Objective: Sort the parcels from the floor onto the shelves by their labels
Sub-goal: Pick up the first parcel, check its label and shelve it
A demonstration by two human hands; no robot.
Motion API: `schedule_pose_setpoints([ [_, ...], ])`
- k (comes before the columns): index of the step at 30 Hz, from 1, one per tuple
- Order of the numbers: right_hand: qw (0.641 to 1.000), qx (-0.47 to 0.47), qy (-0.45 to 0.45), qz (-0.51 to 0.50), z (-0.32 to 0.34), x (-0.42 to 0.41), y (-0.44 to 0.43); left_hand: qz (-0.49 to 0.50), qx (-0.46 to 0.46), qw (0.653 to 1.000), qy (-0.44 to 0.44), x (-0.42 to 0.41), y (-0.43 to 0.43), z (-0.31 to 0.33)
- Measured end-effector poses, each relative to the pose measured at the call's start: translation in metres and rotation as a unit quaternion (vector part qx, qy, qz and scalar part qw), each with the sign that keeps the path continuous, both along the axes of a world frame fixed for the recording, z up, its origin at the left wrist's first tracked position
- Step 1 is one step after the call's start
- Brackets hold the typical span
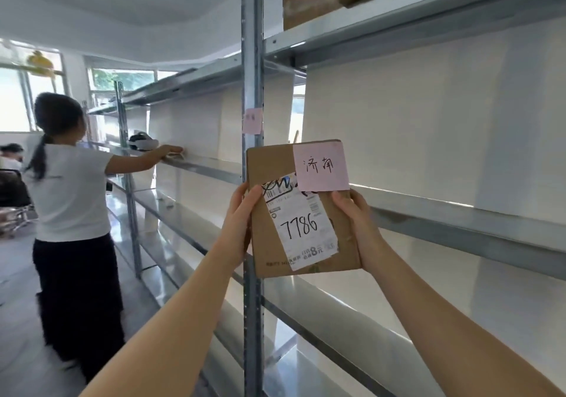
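Observation:
I hold a flat brown cardboard parcel (343, 222) upright in front of the metal shelving. My left hand (240, 222) grips its left edge and my right hand (356, 222) grips its right edge. A pink note (320, 166) with handwritten characters sticks to its top right corner, and a white shipping label (301, 228) reads 7786. On the grey shelf upright (252, 59) just behind the parcel hangs a small pink tag (253, 120). The shelf board (459, 222) to the right of the parcel is bare.
Brown parcels (309, 4) lie on the top shelf at upper right. A person in a white shirt (69, 194) stands at left in the aisle, one hand on a shelf next to a white headset (142, 141). Windows fill the far wall.

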State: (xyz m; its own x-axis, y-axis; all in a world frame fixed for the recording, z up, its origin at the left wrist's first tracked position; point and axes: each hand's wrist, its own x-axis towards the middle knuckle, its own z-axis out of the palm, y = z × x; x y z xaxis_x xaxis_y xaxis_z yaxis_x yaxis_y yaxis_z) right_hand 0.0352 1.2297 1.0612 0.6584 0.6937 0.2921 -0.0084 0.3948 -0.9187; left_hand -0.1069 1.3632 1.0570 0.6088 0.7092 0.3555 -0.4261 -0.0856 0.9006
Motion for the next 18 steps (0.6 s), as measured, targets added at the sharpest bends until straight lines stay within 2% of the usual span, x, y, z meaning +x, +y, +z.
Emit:
schedule_pose_setpoints([
  [5,1.0,-0.009,-0.008,0.017,0.006,0.032,0.049,-0.002,-0.015,1.0,-0.002,0.026,0.049,0.008],
  [9,0.999,-0.021,-0.033,0.007,0.026,0.057,0.073,-0.016,0.013,1.0,0.015,0.049,0.076,0.027],
  [12,0.997,-0.051,-0.062,0.014,0.044,0.071,0.08,-0.035,0.032,0.999,0.023,0.061,0.095,0.047],
  [15,0.99,-0.076,-0.095,0.07,0.062,0.08,0.082,-0.048,0.063,0.996,0.035,0.071,0.118,0.066],
  [18,0.987,-0.118,-0.087,0.068,0.084,0.087,0.085,-0.089,0.066,0.991,0.068,0.079,0.138,0.083],
])
